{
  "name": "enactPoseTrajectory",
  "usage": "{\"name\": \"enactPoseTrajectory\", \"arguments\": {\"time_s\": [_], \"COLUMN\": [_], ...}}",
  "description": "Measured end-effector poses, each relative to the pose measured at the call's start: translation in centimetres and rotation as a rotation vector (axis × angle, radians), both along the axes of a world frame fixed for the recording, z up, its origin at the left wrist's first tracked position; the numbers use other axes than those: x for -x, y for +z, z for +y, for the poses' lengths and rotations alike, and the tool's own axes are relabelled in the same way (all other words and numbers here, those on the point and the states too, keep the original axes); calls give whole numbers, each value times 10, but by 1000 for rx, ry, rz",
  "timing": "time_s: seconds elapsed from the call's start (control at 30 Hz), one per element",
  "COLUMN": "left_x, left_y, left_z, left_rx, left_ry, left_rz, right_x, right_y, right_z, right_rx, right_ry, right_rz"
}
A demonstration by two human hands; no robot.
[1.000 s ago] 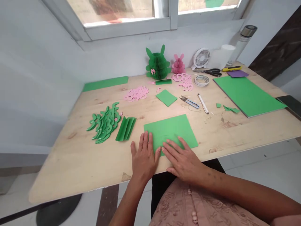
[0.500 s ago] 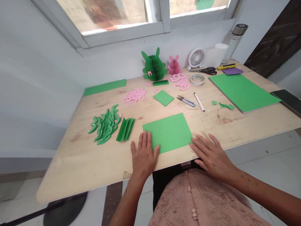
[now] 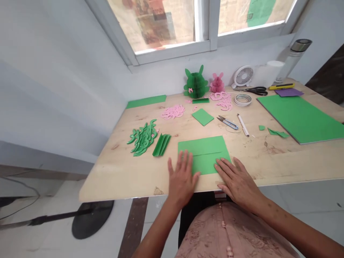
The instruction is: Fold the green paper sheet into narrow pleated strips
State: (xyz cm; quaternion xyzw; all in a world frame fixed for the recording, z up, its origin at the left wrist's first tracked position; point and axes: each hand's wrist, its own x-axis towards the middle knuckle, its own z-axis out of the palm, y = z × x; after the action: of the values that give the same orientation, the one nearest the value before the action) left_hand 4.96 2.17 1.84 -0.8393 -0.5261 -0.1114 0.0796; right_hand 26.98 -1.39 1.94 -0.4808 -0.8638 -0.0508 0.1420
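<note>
A green paper sheet (image 3: pixel 205 145) lies flat near the table's front edge, with a crease line running across its middle. My left hand (image 3: pixel 183 177) rests open, its fingertips on the sheet's left side. On the sheet's right side my right hand (image 3: pixel 240 182) lies with fingers stretched out and flat. Left of the sheet stands a pleated green paper strip (image 3: pixel 161 145). Beside that is a pile of curved green paper cut-outs (image 3: pixel 143 138). Beyond the sheet lies a smaller stack of green paper (image 3: pixel 202 117).
Thread snips (image 3: pixel 228 122), a white pen (image 3: pixel 243 125) and a tape roll (image 3: pixel 242 100) lie beyond my right hand. Green cardstock (image 3: pixel 301 118) covers the right side. Along the wall stand a green paper figure (image 3: pixel 196 85), a pink one (image 3: pixel 217 84) and a small fan (image 3: pixel 243 76).
My view has turned left, so the table sits further right. A crease line now shows across the sheet. My right hand has come further onto the sheet; both hands stay open.
</note>
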Motion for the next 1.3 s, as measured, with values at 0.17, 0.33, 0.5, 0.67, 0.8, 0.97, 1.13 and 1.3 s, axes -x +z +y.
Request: {"name": "enactPoseTrajectory", "arguments": {"time_s": [0.17,0.33,0.5,0.67,0.8,0.97,1.13,1.3], "left_x": [-29,5,52,69,56,23,13,14], "left_y": [0,-9,-11,-3,15,38,50,57], "left_z": [-31,-41,-53,-46,-1,78,126,140], "left_rx": [80,62,57,178,213,410,512,612], "left_ry": [-291,-45,76,89,55,-28,-78,-78], "left_rz": [32,44,76,-120,-355,-252,-129,-58], "right_x": [-6,-8,-7,-8,-12,-17,-23,-25], "right_y": [-3,-5,-9,-6,1,15,28,29], "right_z": [2,3,1,0,30,101,142,154], "right_rx": [-45,-69,-63,-48,-37,196,314,350], "right_ry": [39,50,33,24,31,-152,-180,-157], "right_rz": [-56,-59,-45,5,61,89,53,60]}}
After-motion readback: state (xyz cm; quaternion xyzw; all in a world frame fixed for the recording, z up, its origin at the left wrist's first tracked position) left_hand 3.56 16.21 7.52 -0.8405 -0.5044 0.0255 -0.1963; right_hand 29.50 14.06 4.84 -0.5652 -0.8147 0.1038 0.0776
